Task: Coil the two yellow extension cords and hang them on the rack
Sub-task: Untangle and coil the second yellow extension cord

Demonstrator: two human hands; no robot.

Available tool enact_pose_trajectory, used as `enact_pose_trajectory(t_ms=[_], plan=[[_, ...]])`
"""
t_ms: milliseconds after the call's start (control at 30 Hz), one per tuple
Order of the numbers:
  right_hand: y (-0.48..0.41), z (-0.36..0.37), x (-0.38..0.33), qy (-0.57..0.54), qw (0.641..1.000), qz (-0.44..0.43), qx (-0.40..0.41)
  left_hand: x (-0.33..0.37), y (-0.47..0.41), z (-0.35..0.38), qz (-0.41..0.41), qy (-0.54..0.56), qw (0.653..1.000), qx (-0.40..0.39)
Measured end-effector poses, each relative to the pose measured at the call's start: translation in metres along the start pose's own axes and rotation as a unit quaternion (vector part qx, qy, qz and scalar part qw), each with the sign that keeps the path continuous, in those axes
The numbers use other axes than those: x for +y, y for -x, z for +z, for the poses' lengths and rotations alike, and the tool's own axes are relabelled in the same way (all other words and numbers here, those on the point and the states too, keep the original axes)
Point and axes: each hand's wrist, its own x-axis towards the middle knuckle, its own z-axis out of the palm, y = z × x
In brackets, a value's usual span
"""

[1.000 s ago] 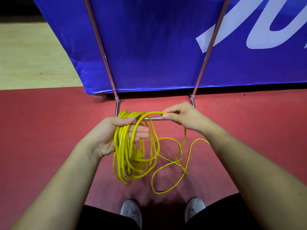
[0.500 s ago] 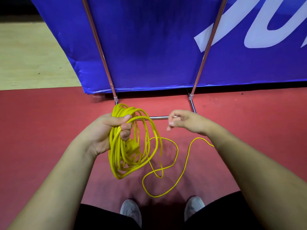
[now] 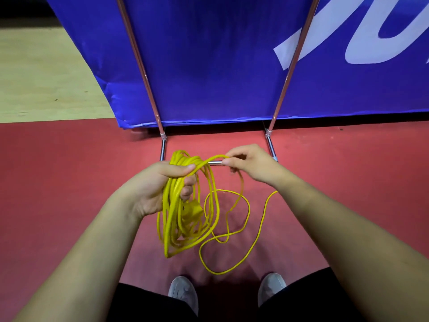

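A: Where did your one camera sit?
B: On your head, wide-angle, tilted forward and steeply down. It looked along both forearms to your shoes (image 3: 183, 296) on the red floor (image 3: 58, 182).
A: How near?
B: Close: your arms filled the lower frame, and the blue banner (image 3: 209, 66) closed off the top.
A: Any second view sharing the scene?
B: Only one view logged.

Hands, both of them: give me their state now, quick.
Left hand: closed around the coiled yellow cord.
Right hand: fingers pinching the cord's loose strand.
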Motion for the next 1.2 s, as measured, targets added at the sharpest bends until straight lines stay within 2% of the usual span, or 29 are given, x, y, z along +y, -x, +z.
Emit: enact_pose_trajectory(t_ms=[133, 333, 467, 567, 633, 700, 767, 900, 967, 1033, 1100, 1167, 1200], plan=[[-0.001, 0.001, -0.005, 0.004, 0.999, -0.022, 0.043, -0.006, -0.002, 0.007, -0.054, -0.050, 0.997, 0.017], [-0.001, 0.005, -0.022, -0.011, 0.997, -0.070, 0.036, -0.006, -0.002, 0.003, 0.023, -0.001, 1.000, 0.004], [-0.001, 0.002, -0.019, -0.006, 0.998, -0.062, 0.032, -0.007, -0.004, 0.006, 0.036, 0.012, 0.999, -0.010], [-0.002, -0.002, -0.001, 0.090, 0.995, -0.030, 0.002, -0.004, -0.004, 0.006, 0.042, 0.026, 0.999, 0.010], [-0.001, -0.006, 0.021, 0.179, 0.983, 0.038, -0.034, 0.001, 0.001, 0.004, 0.058, 0.040, 0.997, 0.033], [0.002, -0.010, 0.049, 0.198, 0.970, 0.129, -0.059, 0.006, 0.007, -0.001, 0.085, 0.069, 0.992, 0.063], [0.004, -0.011, 0.072, 0.145, 0.970, 0.191, -0.047, 0.010, 0.010, -0.005, 0.112, 0.094, 0.985, 0.087], [0.007, 0.001, 0.084, 0.029, 0.967, 0.252, -0.026, 0.012, 0.006, -0.006, 0.198, 0.129, 0.969, 0.073], [0.007, 0.010, 0.077, -0.096, 0.956, 0.276, -0.005, 0.012, 0.002, -0.006, 0.228, 0.131, 0.959, 0.104], [0.000, 0.015, 0.060, -0.155, 0.952, 0.261, 0.044, 0.014, -0.001, -0.007, 0.232, 0.094, 0.957, 0.146], [-0.006, 0.012, 0.033, -0.053, 0.978, 0.195, 0.044, 0.014, -0.003, -0.008, 0.215, 0.034, 0.961, 0.170], [-0.005, 0.000, -0.007, 0.090, 0.987, 0.117, -0.062, 0.010, -0.007, -0.005, 0.199, -0.015, 0.960, 0.198], [-0.001, -0.005, -0.026, 0.121, 0.980, 0.092, -0.127, 0.008, -0.009, -0.003, 0.190, -0.028, 0.960, 0.204]])
